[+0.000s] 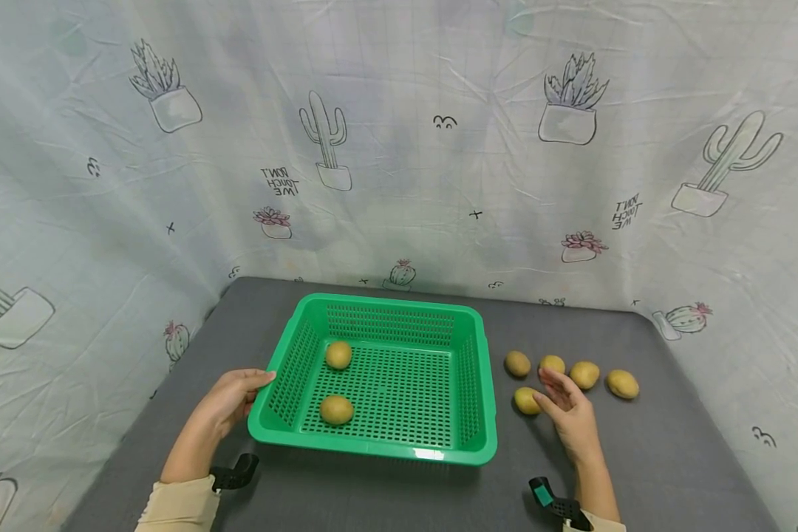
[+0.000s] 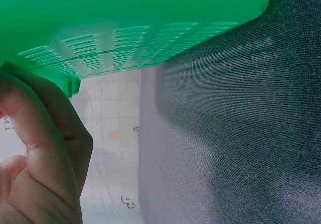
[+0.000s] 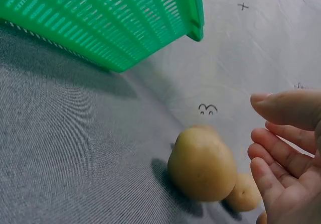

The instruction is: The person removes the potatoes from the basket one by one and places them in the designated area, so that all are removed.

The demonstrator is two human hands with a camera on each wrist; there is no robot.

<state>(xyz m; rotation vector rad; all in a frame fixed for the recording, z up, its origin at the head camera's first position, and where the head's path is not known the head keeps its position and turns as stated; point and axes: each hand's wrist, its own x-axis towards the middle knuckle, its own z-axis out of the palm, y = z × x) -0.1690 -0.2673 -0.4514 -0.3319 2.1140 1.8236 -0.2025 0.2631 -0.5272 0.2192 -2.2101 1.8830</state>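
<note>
My left hand (image 1: 231, 399) holds the left rim of a green perforated plastic basket (image 1: 372, 445), thumb over the rim and the other fingers below it. Inside the basket lie two potatoes, one toward the back (image 1: 338, 355) and one nearer the front (image 1: 336, 410). To the basket's right, my right hand (image 1: 572, 417) hovers palm inward with fingers apart and nothing between them. Its thumb tip overlaps the edge of the nearest potato (image 1: 525, 400) in the head view. In the right wrist view, a large potato (image 3: 201, 164) sits just beyond the fingertips.
Several more potatoes lie in a row behind the right hand, among them a brownish one (image 1: 517, 363) and the rightmost one (image 1: 622, 384). Everything stands on a grey cloth-covered table (image 1: 372, 495). A printed curtain (image 1: 399, 162) hangs behind and at both sides.
</note>
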